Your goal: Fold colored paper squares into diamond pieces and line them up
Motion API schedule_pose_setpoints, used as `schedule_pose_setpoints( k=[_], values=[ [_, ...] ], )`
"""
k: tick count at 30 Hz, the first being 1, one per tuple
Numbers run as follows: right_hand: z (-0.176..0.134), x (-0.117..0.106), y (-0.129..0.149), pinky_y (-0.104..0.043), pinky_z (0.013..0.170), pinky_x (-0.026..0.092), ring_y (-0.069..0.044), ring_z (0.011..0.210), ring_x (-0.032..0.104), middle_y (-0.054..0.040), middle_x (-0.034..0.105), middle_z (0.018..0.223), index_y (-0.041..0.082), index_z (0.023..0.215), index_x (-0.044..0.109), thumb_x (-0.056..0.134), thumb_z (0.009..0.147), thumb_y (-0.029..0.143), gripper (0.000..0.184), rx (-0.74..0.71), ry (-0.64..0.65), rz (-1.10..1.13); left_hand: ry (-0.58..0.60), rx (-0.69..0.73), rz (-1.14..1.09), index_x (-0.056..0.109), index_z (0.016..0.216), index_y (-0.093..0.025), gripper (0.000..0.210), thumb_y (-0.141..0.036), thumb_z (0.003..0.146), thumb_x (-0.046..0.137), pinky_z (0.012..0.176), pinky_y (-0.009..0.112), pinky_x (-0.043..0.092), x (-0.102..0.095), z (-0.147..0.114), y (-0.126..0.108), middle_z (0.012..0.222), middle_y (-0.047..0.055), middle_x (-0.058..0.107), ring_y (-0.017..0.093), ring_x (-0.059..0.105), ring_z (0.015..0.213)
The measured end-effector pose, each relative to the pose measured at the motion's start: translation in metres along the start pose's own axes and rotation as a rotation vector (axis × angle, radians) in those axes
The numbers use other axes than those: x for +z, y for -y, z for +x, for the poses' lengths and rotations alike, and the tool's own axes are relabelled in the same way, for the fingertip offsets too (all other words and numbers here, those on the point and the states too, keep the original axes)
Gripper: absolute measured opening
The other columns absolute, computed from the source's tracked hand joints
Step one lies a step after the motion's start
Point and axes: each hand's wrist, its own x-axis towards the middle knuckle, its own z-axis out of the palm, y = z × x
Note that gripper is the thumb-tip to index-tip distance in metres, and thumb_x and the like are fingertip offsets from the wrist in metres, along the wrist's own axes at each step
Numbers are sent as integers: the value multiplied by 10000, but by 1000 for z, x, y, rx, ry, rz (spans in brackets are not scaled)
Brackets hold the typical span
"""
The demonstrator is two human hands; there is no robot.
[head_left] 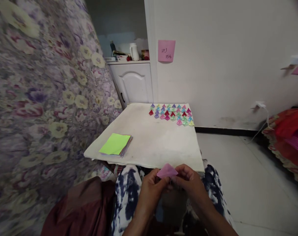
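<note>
Off-white table [144, 139] spreads just beyond the fingers [153, 175], folded papers [167, 113] in rows farther out, a paper stack [115, 144] ahead and leftward. Left hand [149, 189] and right hand [192, 184] pinch a pink paper triangle [167, 170] between them — even, light pressure from both thumbs [164, 181] should keep its fold crisp.

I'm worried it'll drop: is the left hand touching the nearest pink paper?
Touching. The head view shows the left hand holding the pink paper at its left side.

Gap between stack [115, 144] and apparent origami [167, 113]
</note>
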Motion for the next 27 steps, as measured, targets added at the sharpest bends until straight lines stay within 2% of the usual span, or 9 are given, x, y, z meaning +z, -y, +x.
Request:
schedule_pose_setpoints(
  k=[8, 14, 20, 23, 27],
  values=[
    [2, -1, -2, -227, 576, 398, -122, 601, 533, 14, 618, 661, 168, 712, 573, 772, 602, 302, 264, 27, 5, 80, 0, -2, -32, 663, 862, -133, 241, -256, 659, 705, 508, 202, 467, 1, 3, 3, 701, 12, 685, 124, 624, 546],
    [4, -1, -8, -229, 582, 397, -123, 608, 528, 12, 613, 671, 168, 721, 580, 770, 609, 300, 257, 12, -20, 83, -22, 13, -6, 679, 855, -116, 238, -255, 664, 703, 491, 203, 451, 0, 6, 4, 617, 2, 659, 109, 581, 501],
    [7, -2, -7, -227, 578, 396, -118, 610, 530, 7, 618, 682, 162, 744, 587, 766, 621, 298, 256, 36, 2, 48, 37, -19, -56, 656, 913, -108, 254, -248, 702, 669, 534, 212, 470, -2, 8, 9, 696, 37, 686, 127, 620, 571],
    [12, -3, 0, -239, 607, 407, -133, 645, 547, -9, 634, 709, 153, 817, 617, 757, 636, 329, 289, 45, 72, 9, 52, -26, -35, 655, 882, -101, 232, -240, 696, 668, 511, 208, 457, -3, 8, 11, 654, 33, 676, 127, 610, 543],
    [18, -5, 6, -206, 518, 332, -91, 555, 469, 17, 577, 619, 142, 727, 623, 709, 690, 371, 248, 40, 40, -32, 87, -36, 9, 660, 805, -102, 195, -237, 667, 680, 471, 206, 418, -3, 7, 14, 584, 16, 643, 122, 575, 485]
  ],
)
